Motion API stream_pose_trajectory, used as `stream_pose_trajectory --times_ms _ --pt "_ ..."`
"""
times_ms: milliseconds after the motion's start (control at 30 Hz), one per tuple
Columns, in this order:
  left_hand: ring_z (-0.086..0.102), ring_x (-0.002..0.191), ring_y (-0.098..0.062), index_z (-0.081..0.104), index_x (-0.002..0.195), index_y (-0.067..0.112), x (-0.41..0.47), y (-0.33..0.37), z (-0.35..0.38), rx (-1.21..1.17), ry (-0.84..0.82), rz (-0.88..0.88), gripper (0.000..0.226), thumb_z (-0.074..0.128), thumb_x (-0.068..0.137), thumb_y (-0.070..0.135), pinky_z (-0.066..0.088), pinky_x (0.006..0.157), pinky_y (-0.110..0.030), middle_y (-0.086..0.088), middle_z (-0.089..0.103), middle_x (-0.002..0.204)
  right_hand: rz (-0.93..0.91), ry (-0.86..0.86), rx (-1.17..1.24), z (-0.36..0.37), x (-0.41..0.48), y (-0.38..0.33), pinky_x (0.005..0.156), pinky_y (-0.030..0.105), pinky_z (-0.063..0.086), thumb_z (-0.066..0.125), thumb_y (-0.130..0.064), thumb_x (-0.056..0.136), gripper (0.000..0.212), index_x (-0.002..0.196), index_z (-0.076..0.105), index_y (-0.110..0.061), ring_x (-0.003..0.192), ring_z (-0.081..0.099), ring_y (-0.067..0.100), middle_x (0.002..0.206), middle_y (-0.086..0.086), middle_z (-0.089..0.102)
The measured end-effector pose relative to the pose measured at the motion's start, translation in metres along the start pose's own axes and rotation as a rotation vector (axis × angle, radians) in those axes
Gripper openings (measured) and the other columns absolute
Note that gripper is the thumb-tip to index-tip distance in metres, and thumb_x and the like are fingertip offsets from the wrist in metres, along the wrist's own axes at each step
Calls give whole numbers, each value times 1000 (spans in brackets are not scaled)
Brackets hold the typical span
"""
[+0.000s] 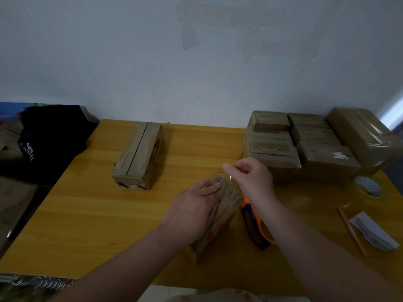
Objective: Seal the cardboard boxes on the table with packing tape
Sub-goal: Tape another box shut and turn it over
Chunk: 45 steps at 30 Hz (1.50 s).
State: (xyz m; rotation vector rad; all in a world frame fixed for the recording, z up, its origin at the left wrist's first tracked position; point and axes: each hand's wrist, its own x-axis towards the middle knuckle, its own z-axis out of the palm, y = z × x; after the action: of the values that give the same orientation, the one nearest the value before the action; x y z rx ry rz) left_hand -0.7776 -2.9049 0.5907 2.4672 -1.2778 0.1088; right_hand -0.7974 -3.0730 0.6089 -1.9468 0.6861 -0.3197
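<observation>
A small brown cardboard box (226, 205) lies near the front middle of the yellow table (98, 214). My left hand (194, 208) presses flat on its top with straight fingers. Above the box's far end, my right hand (250, 177) pinches a strip of clear tape (229, 177) that runs down to the box. An orange and blue tape dispenser (255, 227) lies just right of the box, partly under my right forearm. A second brown box (139, 155) with its flaps shut stands apart at the left.
Several taped boxes (305, 144) are stacked at the back right. A roll of tape (369, 187) lies by the right edge, with a pencil (351, 232) and a folded paper (373, 229) in front of it. Dark cloth (50, 140) lies beyond the table's left edge.
</observation>
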Motion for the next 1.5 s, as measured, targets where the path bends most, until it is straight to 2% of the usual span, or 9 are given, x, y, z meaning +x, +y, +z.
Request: stream_pose_trajectory --times_ms 133,400,533,700,800,967,1067,1267,1500 --pt "66 105 -20 75 103 17 -2 2 -2 -4 36 72 37 43 88 29 56 81 -30 3 71 110 -19 -243 -230 3 8 -8 81 26 47 73 -44 82 33 100 74 -16 91 60 9 98 -5 68" --pt "64 94 -13 74 100 19 -5 2 -5 -49 29 67 35 46 89 38 58 70 -29 5 72 106 -230 -245 -393 5 17 -3 67 36 50 65 -33 91 35 74 72 -3 71 64 24 72 11 69" --pt "59 112 -11 69 116 19 -4 2 -13 39 -69 95 60 42 84 62 50 88 -26 6 66 122 -253 -256 -436 -5 22 -2 62 30 43 58 -26 95 37 64 67 -8 65 60 19 64 3 64" --pt "25 141 -8 39 145 22 -2 -15 -16 -25 -166 131 75 47 84 65 18 114 -25 10 34 152 -111 -231 -133 -25 15 11 84 26 44 41 -44 100 36 103 70 -23 93 63 6 96 -7 71" --pt "40 130 -10 57 132 21 -4 -26 -15 -57 -105 196 64 54 82 60 41 106 -32 7 52 140 -150 -493 -236 -33 7 32 103 32 35 34 -72 83 72 142 43 -32 132 40 10 144 -7 47" --pt "54 106 -14 69 114 16 -9 -30 -10 -166 -33 235 51 66 79 54 54 81 -34 6 62 118 -327 -723 -479 -25 0 41 114 42 24 50 -93 56 119 152 1 -42 142 15 7 158 -17 15" --pt "54 98 -12 69 110 16 -10 -31 -9 -176 1 238 51 67 77 54 54 74 -33 7 61 112 -393 -715 -614 -20 -4 34 115 37 25 66 -80 59 129 150 -16 -39 142 10 5 158 -16 9" --pt "53 96 -11 71 109 17 -9 -31 -7 -175 21 232 50 65 77 55 55 71 -32 7 62 109 -665 -579 -931 -14 -13 26 118 30 5 55 -84 66 129 142 -32 -29 146 -13 10 148 -18 -39" --pt "51 94 -10 69 107 18 -8 -30 -4 -179 22 220 47 70 73 51 54 67 -32 8 61 108 -710 -659 -998 -15 -22 24 119 35 -11 58 -75 72 126 142 -34 -25 138 -37 9 147 -13 -45"
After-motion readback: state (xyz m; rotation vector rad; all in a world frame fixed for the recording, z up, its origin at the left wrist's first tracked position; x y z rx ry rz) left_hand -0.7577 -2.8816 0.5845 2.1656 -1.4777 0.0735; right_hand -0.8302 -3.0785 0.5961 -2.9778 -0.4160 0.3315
